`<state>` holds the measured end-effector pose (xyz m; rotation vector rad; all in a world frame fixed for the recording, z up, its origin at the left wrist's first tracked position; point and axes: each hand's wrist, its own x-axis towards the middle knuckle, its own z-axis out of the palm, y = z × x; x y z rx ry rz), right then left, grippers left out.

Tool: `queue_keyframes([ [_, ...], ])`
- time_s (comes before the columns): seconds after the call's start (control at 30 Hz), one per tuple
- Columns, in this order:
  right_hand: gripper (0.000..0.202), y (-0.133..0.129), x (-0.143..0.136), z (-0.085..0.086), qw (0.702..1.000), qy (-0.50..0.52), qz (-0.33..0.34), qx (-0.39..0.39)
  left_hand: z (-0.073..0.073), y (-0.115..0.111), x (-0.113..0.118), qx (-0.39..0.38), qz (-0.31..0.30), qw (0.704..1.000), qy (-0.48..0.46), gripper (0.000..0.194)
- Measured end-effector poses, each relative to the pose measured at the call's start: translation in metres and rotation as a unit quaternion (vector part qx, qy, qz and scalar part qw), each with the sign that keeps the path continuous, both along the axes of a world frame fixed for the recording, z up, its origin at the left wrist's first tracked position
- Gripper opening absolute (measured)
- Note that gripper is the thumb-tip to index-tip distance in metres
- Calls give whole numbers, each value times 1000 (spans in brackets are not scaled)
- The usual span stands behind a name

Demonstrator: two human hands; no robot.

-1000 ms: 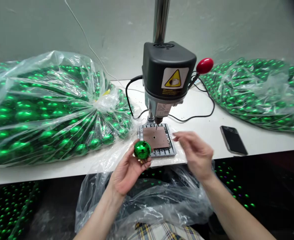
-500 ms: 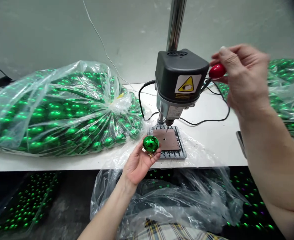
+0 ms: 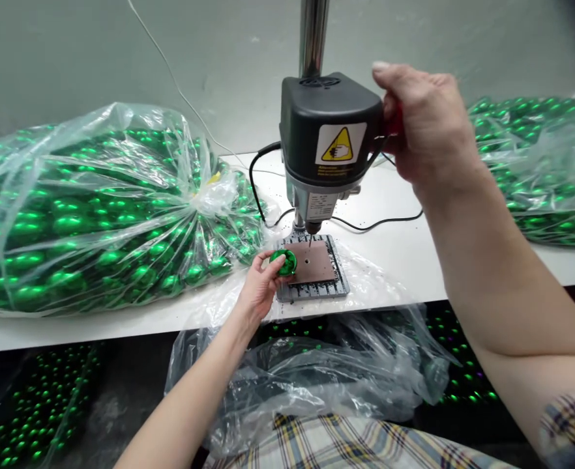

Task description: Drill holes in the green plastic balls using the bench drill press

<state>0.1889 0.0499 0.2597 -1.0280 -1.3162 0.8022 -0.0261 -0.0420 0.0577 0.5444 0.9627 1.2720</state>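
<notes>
A shiny green bauble [image 3: 287, 260] is pinched between the thumb and fingers of my left hand [image 3: 261, 283], at the left edge of the drill press base [image 3: 311, 294]. On that base lies a brown board [image 3: 321, 264] with a small hole in it. Above the board stands the drill press [image 3: 334, 120], black on top and grey below, its thin bit [image 3: 310, 242] pointing down and apart from the bauble. My right hand [image 3: 427, 120] is wrapped round the red knob [image 3: 394, 122] of the feed lever, which it mostly hides.
A tied clear bag of green baubles [image 3: 96, 221] fills the table's left side; another bag of baubles [image 3: 551, 176] lies at right. Loose clear plastic [image 3: 336, 371] hangs over the front edge. A black cable [image 3: 370, 228] runs behind the base. More bagged baubles [image 3: 47, 397] sit below.
The left thumb has come over the bauble, which lay on open fingers before. My right hand has closed further round the red knob. The whole view has shifted somewhat.
</notes>
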Motion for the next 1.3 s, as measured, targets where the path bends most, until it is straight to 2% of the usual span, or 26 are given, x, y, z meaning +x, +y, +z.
queue_keyframes([
  [0.1,39,7,-1,8,998,3,40,-38,-11,18,7,56,14,995,78,64],
  [0.2,45,10,-1,11,997,12,35,-61,-20,30,14,105,-4,985,135,61],
  [0.27,47,9,-2,9,998,35,19,-53,-24,35,19,130,-25,978,160,61],
  [0.37,51,5,-5,5,994,101,26,-2,-30,43,22,166,-48,962,213,59],
  [0.47,56,1,-8,3,990,135,44,14,-36,51,21,213,-57,931,290,53],
  [0.63,54,-2,-11,2,989,135,52,34,-44,56,18,284,-49,856,430,47],
  [0.7,54,-2,-11,1,990,131,50,32,-46,54,20,322,-55,830,452,45],
  [0.77,53,-2,-10,0,990,127,49,35,-48,50,24,361,-68,821,437,41],
  [0.83,52,-2,-9,-1,990,125,51,39,-50,47,29,368,-80,834,402,39],
  [0.9,53,-2,-8,-1,991,120,50,41,-51,43,31,326,-57,870,366,41],
  [1.0,55,-1,-7,-1,993,110,37,30,-49,34,28,241,54,919,308,54],
  [1.1,56,-1,-8,0,993,108,39,27,-45,24,16,208,138,929,275,62],
  [1.2,55,0,-9,0,992,115,47,25,-44,24,5,215,140,930,262,63],
  [1.3,54,1,-11,0,990,128,48,22,-47,35,4,226,81,941,240,60],
])
